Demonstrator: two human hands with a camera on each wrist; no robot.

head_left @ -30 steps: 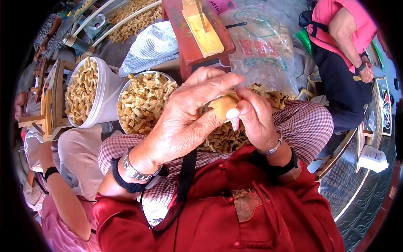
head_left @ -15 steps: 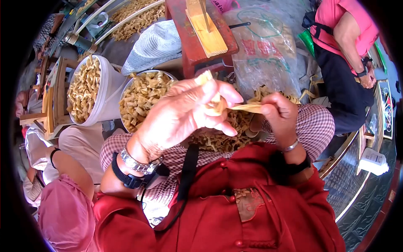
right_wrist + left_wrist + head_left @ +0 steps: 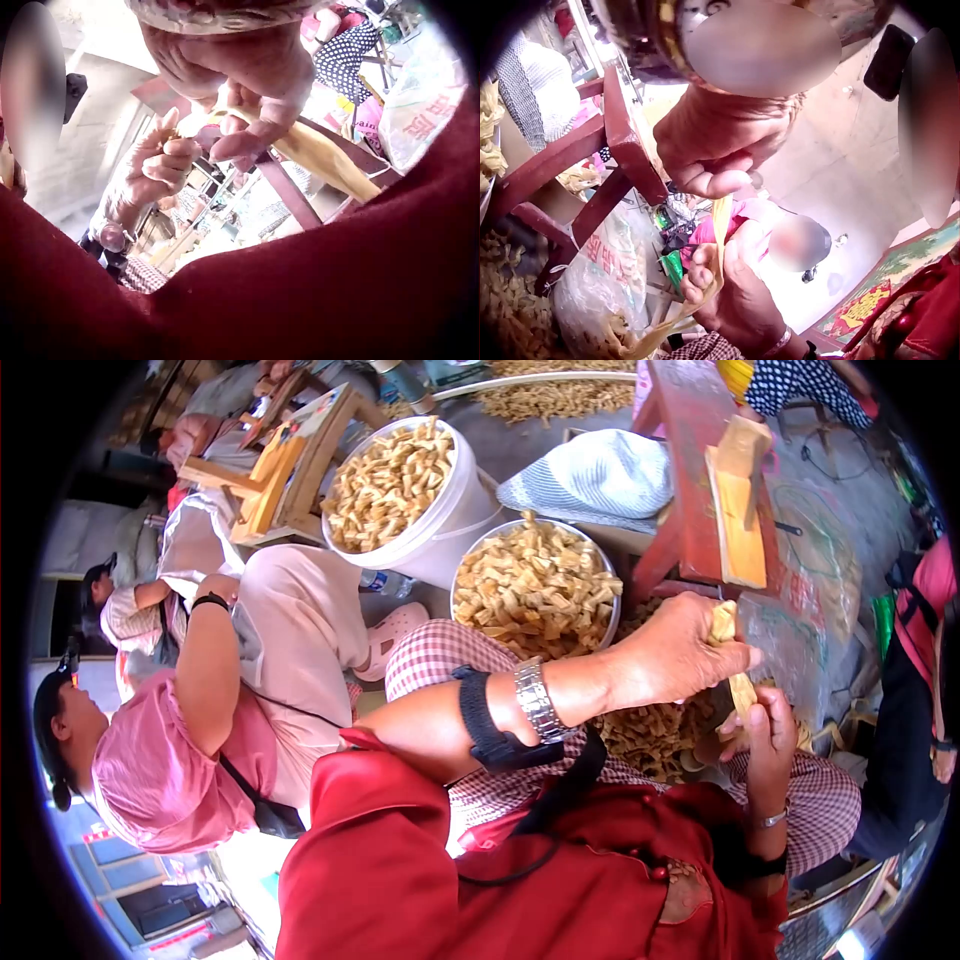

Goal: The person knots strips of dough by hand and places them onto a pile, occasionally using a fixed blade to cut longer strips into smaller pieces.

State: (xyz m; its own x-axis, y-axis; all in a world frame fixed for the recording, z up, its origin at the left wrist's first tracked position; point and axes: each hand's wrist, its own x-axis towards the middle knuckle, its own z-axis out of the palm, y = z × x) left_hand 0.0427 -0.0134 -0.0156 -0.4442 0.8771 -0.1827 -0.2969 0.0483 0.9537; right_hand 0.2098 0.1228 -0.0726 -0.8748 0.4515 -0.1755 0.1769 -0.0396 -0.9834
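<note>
Pale yellow strip (image 3: 741, 688): held in the air above the lap, between the two hands, clear of any worktop. The upper end is pinched by the left hand (image 3: 680, 655), fingers curled round it, with a short tip protruding above the fist. The lower part is gripped by the right hand (image 3: 770, 735) just below, its fingers (image 3: 697, 276) folded over the strip. In the left wrist view the strip is seen running straight down from one fist to the other, its tail trailing below.

Step in hand, as judged: the strip is drawn out lengthwise between two pinches; no knot or fold is made out yet. The next move is judged to call for even tension, since the strip looks thin and easily torn.

Beneath the hands a heap of loose strips (image 3: 650, 735) is noted on the checked lap. Further out are a metal bowl (image 3: 455, 592) and a white bucket (image 3: 450, 530), both filled with folded yellow pieces, and a red wooden stand (image 3: 690, 480).
</note>
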